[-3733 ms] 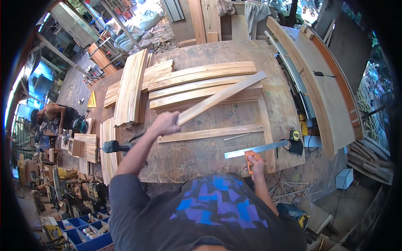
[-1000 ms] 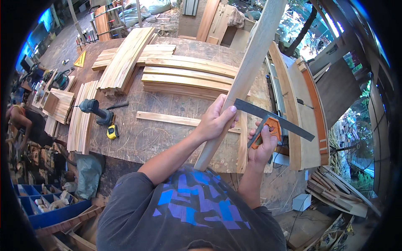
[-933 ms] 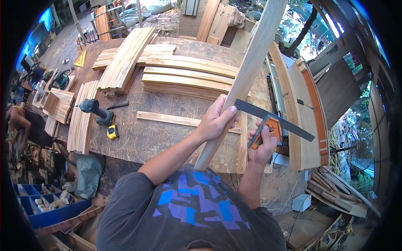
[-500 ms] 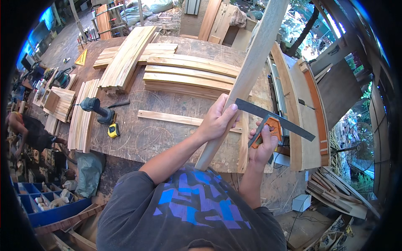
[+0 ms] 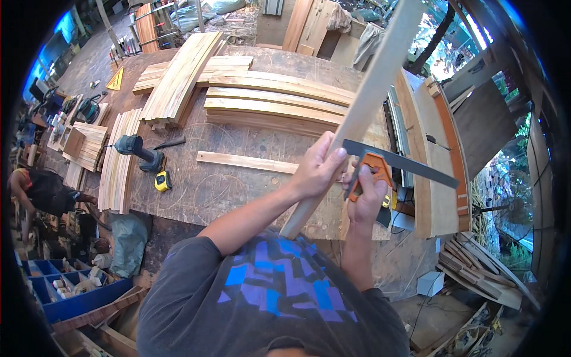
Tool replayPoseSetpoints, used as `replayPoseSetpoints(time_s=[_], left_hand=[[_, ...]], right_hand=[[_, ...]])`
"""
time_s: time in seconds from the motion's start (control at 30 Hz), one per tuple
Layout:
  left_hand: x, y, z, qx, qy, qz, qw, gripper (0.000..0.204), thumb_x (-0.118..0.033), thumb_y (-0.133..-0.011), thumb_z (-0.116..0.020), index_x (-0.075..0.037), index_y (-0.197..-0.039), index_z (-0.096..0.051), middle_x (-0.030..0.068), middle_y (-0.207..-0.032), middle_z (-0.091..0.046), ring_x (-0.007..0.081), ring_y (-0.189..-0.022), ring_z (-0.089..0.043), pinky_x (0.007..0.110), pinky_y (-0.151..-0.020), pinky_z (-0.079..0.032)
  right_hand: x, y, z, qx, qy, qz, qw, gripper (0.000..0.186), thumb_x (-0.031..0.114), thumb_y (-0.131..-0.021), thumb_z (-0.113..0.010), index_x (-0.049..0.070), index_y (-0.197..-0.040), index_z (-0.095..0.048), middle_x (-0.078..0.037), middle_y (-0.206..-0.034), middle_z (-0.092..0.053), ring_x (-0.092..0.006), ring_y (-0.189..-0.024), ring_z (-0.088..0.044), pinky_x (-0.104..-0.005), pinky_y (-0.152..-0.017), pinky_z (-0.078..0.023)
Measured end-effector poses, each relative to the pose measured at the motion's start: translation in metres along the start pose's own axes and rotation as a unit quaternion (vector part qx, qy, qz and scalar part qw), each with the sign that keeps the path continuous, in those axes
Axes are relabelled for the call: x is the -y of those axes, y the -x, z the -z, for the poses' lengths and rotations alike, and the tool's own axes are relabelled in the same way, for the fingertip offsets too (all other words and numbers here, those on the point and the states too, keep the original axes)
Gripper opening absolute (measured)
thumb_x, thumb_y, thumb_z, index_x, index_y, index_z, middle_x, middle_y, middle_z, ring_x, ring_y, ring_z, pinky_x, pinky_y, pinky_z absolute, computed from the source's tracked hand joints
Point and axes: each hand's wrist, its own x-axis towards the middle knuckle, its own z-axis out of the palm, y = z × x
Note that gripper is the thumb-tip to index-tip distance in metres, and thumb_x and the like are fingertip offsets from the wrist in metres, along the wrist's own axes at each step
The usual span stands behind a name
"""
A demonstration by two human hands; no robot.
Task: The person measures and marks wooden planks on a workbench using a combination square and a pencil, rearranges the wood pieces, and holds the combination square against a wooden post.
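My left hand [image 5: 321, 169] is closed round a long, pale wooden board [image 5: 383, 71], which stands slanted, its lower end against my shirt. My right hand [image 5: 367, 199] grips the orange head [image 5: 377, 168] of a combination square; its dark metal blade [image 5: 419, 168] reaches from the board toward the right, beside my left thumb. The right fingers are partly hidden behind the square. Beneath them on the worktable [image 5: 238, 202] lies a narrow batten [image 5: 247, 162]. A drill [image 5: 140, 152] and a yellow tape measure [image 5: 163, 181] lie left of my hands.
Stacks of boards [image 5: 273, 104] cover the table's back and left side. A long plywood piece [image 5: 443, 131] stands at the right. A co-worker [image 5: 44, 193] bends at the far left, near a blue divided bin [image 5: 83, 300]. Loose offcuts [image 5: 470, 271] lie lower right.
Since about four seconds ago, I have brought the board upright and the square against it. In the last half second, both shifted slightly right, and the orange head moved closer to the board.
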Motion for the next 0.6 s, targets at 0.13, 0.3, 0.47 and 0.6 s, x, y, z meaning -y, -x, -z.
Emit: replayPoseSetpoints(time_s=[0.13,0.3,0.47,0.6], left_hand=[[-0.002,0.001,-0.003,-0.019,-0.005,0.0,1.0,0.024,-0.029,-0.11,-0.05,-0.005,-0.109,-0.051,0.0026,-0.08,-0.058,0.0076,-0.071,-0.058,0.026,-0.061,-0.05],[-0.001,-0.001,0.008,-0.034,-0.055,-0.032,0.997,0.024,-0.029,-0.109,-0.053,-0.005,-0.108,-0.053,0.0023,-0.086,-0.059,0.0069,-0.08,-0.057,0.026,-0.067,-0.05],[-0.005,0.001,0.015,-0.048,-0.082,-0.009,0.995,0.024,-0.029,-0.108,-0.053,-0.005,-0.109,-0.055,0.0019,-0.092,-0.06,0.007,-0.083,-0.055,0.026,-0.075,-0.049],[-0.007,0.002,0.014,-0.049,-0.049,-0.017,0.997,0.024,-0.029,-0.108,-0.052,-0.005,-0.111,-0.055,0.0006,-0.095,-0.059,0.0063,-0.088,-0.053,0.025,-0.081,-0.047]], right_hand=[[0.0,0.003,-0.01,0.008,0.026,0.02,0.999,0.02,0.008,-0.098,-0.065,-0.003,-0.115,-0.064,-0.01,-0.096,-0.07,-0.0138,-0.073,-0.067,-0.0249,-0.06,-0.054],[-0.002,0.005,-0.022,0.005,0.03,0.027,0.999,0.022,0.005,-0.098,-0.064,-0.004,-0.118,-0.065,-0.01,-0.101,-0.07,-0.0133,-0.084,-0.068,-0.0248,-0.067,-0.054],[-0.017,0.005,-0.028,-0.009,-0.028,0.015,0.999,0.024,0.003,-0.098,-0.064,-0.004,-0.121,-0.064,-0.008,-0.109,-0.069,-0.0123,-0.094,-0.066,-0.0255,-0.081,-0.053],[-0.023,0.008,-0.033,-0.02,-0.041,0.026,0.999,0.024,0.003,-0.098,-0.064,-0.005,-0.121,-0.064,-0.009,-0.112,-0.068,-0.0122,-0.098,-0.065,-0.0266,-0.086,-0.052]])
